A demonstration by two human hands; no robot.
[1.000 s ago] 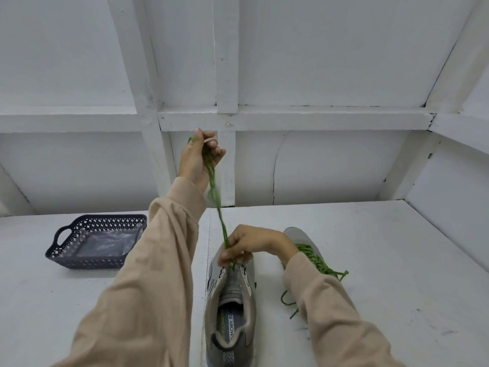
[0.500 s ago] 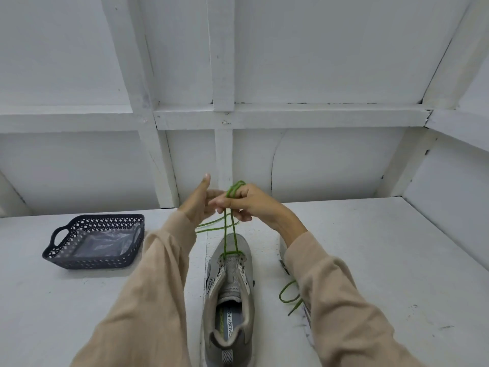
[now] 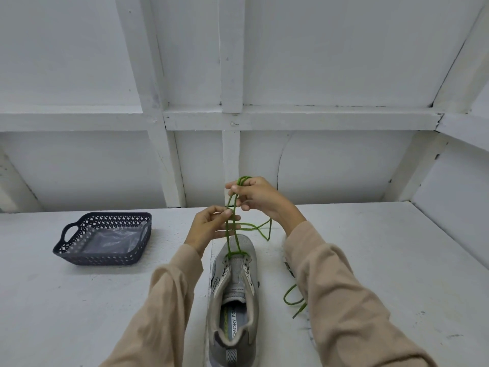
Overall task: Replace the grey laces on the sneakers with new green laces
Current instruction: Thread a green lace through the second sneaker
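— Where's the lace relative to your hands right now?

— The thin green cord lace [image 3: 228, 241] climbs in two strands from the front eyelets of the grey mesh sneaker [image 3: 234, 300] straight up into my grip. My left hand [image 3: 209, 226] is the lower one, pinching both strands between thumb and fingers. My right hand [image 3: 256, 194] sits above and slightly beyond it, fingers curled round the doubled top of the lace.

— And the shoe itself?

— Below both hands on the white table [image 3: 370, 260]. Its long axis runs directly away from me, heel nearest my body, toe under my left hand. Only the front pair of eyelets is threaded. The rest, back toward me, are bare.

— Which hand makes the next move?

— Probably the left, since it's nearer the eyelets. The loose tails trail off to the right of my left fingers and under my right wrist, so I'd have to sort out an end first. Then I'd bring it down and back toward me along the shoe.

— Anything else near?

— Under my right sleeve is what I take for the second sneaker [image 3: 289, 270], mostly hidden, with a green loop [image 3: 291, 298] beside it. Well off to the left of my left hand is a dark blue perforated plastic basket [image 3: 100, 256].
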